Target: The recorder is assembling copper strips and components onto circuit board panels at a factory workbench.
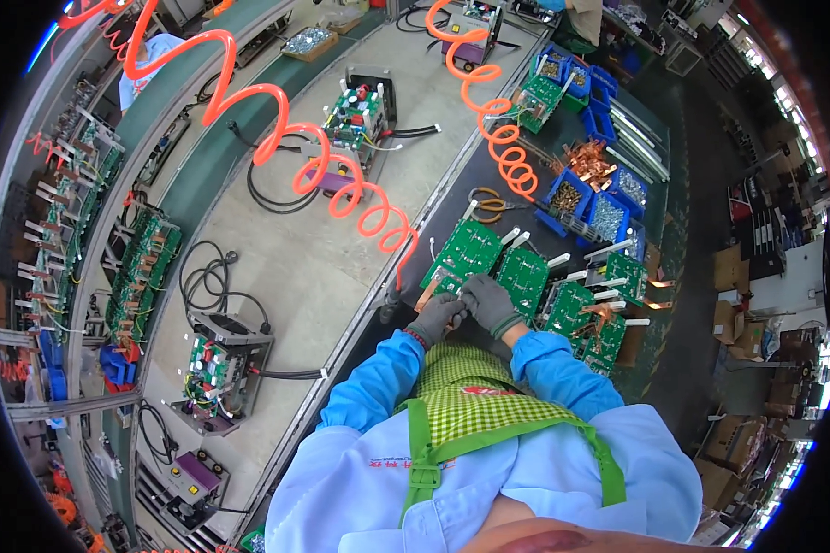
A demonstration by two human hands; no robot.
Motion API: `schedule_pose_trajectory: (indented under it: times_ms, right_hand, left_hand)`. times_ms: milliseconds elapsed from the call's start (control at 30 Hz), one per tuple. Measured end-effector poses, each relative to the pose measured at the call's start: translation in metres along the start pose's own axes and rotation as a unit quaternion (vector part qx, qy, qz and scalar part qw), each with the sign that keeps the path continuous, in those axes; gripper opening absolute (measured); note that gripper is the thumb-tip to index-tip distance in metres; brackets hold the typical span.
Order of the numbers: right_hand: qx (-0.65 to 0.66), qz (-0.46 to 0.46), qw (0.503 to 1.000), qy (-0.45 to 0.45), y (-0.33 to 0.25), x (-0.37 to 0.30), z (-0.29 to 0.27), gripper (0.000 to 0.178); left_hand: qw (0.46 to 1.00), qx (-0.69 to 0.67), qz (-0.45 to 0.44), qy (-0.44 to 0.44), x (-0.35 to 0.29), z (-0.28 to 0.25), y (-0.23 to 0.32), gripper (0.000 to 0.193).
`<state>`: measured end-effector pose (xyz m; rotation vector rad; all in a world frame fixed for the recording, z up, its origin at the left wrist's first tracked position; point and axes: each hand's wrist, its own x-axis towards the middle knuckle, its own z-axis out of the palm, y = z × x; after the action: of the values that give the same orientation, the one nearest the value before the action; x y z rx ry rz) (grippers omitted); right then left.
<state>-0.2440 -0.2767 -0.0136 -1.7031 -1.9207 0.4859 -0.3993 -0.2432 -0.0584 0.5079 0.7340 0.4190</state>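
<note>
Both my hands wear grey gloves and work close together at the near edge of a green circuit board (468,249). My left hand (436,319) is closed, its fingertips pinched beside a copper strip (427,293) at the board's corner. Just right of it, my right hand (491,303) is curled with its fingertips near the board edge. Whatever the fingers hold is too small or hidden to make out. Further green boards (523,279) with white posts stand in a row to the right, one (570,309) carrying copper pieces close by.
Blue bins (607,217) of screws and small parts stand at the far right, beside a pile of copper pieces (588,164). Yellow-handled scissors (491,205) lie beyond the boards. Coiled orange air hoses (318,147) hang over the left side, above a line with open machine units (214,369).
</note>
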Motion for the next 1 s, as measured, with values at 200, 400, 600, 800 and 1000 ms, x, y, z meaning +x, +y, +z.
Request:
schedule_pose_trajectory:
  times_ms: [200, 400, 600, 800, 1000]
  right_hand:
    - [0.040, -0.001, 0.997, -0.060, 0.014, 0.003, -0.006, 0.014]
    - [0.022, -0.008, 1.000, -0.012, 0.005, 0.001, -0.005, 0.014]
    - [0.008, 0.050, 0.999, 0.017, -0.003, -0.005, 0.009, 0.013]
    - [0.045, -0.027, 0.999, 0.002, 0.010, 0.002, 0.003, 0.013]
    - [0.002, 0.044, 0.999, -0.019, 0.000, -0.001, 0.001, 0.016]
  left_hand:
    - [0.996, 0.068, 0.040, -0.037, 0.006, -0.004, 0.000, 0.010]
    - [0.999, -0.020, -0.044, 0.017, 0.001, 0.000, 0.006, 0.011]
    - [0.999, 0.011, -0.050, 0.007, 0.003, -0.004, 0.002, 0.008]
    - [0.999, -0.012, -0.045, 0.016, 0.006, -0.002, 0.004, 0.007]
    - [0.999, 0.005, -0.041, 0.021, 0.001, 0.002, 0.005, 0.008]
